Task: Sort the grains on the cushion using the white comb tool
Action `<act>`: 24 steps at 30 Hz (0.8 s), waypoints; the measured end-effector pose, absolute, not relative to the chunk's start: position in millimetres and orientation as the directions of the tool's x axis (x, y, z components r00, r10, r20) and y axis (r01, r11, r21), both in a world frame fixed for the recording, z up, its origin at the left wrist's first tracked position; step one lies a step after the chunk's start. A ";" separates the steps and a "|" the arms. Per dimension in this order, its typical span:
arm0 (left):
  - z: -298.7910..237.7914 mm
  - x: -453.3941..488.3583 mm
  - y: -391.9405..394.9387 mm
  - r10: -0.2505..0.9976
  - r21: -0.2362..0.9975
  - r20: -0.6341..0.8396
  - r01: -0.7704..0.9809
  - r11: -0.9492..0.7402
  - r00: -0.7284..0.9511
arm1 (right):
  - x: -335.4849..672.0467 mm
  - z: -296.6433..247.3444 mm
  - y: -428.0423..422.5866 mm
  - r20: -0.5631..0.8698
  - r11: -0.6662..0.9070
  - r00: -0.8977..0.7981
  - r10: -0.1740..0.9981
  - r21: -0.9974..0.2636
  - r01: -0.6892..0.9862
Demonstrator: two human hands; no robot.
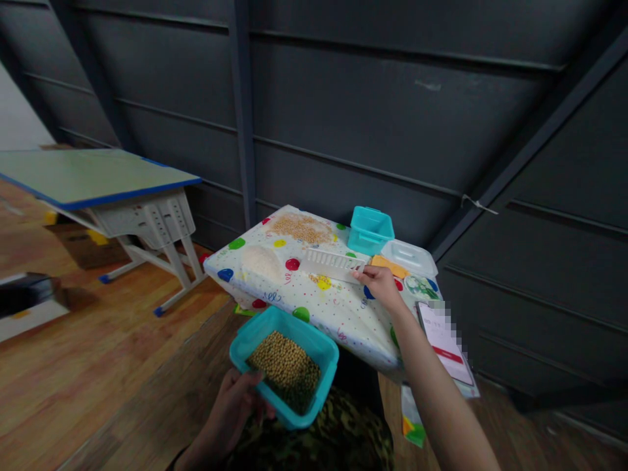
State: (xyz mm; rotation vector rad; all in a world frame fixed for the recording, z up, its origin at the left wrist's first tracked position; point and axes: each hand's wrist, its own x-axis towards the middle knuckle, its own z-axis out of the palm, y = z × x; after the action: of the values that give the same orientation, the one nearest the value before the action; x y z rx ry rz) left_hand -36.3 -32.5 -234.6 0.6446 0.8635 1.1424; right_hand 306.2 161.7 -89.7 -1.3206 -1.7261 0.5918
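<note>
My left hand (240,398) grips the near left rim of a teal plastic container (322,350), which is held below the table's front edge. Soybeans (284,360) lie inside it, with some darker green beans at the near right. Over the table, my right hand (380,284) is closed on the right end of a white slotted plastic tray (328,263). A few loose beans (321,280) lie on the cloth just in front of that tray. To its left is a pale heap of rice-like grain (261,263). Behind it, tan beans or grains (301,228) are spread out.
A patterned cloth (343,320) covers the table. At its back right stand a second teal container (371,229), a clear lid (409,257) and an orange cloth-like piece (390,265). A phone (444,340) lies at the right edge. Dark wall panels (353,131) rise behind; another desk (93,173) stands left.
</note>
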 end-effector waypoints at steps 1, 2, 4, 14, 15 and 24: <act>-235.0 -35.6 -32.3 0.954 0.814 -0.249 -0.498 0.300 0.168 | 306.4 -90.2 160.6 0.334 0.322 -0.073 0.940 -0.792 0.518; -235.2 -34.9 -32.1 0.955 0.818 -0.246 -0.492 0.297 0.168 | 306.6 -90.6 159.7 0.330 0.319 -0.070 0.941 -0.801 0.507; -235.6 -33.9 -31.8 0.957 0.824 -0.241 -0.487 0.291 0.164 | 307.0 -91.4 158.6 0.334 0.316 -0.051 0.941 -0.816 0.484; -234.3 -32.4 -32.2 0.950 0.813 -0.276 -0.491 0.312 0.147 | 303.6 -90.2 154.5 0.320 0.302 -0.044 0.946 -0.827 0.475; -233.7 -32.4 -32.3 0.950 0.814 -0.279 -0.490 0.313 0.144 | 303.2 -89.7 153.8 0.313 0.298 -0.050 0.948 -0.827 0.477; -237.2 -35.5 -30.9 0.943 0.808 -0.292 -0.487 0.332 0.157 | 313.9 -87.7 149.3 0.317 0.280 -0.002 0.948 -0.833 0.477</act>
State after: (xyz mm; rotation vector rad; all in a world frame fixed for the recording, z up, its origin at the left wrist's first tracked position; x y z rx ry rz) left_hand -35.5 -30.9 -237.2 0.6226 0.9044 1.1232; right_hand 313.9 149.3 -87.7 -1.3354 -1.6257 0.6405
